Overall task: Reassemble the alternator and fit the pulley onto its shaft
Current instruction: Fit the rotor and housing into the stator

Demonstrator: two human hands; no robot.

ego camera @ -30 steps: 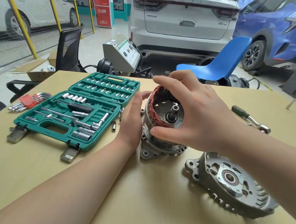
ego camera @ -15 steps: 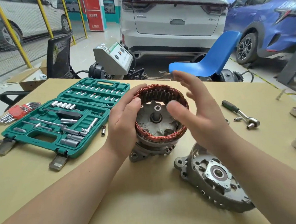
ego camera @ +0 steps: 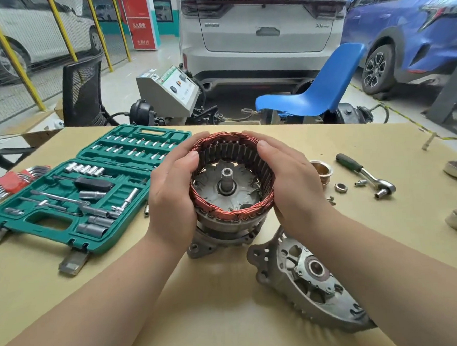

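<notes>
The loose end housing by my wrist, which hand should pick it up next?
Right, probably. The loose end housing lies on the table just under the right hand and its forearm. The left hand would have to cross over the stator that both hands grip.

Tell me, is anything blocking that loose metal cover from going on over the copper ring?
Yes: both hands, left hand and right hand, cup the copper ring from its sides. The cover lies beside it on the table; the shaft top is bare.
</notes>
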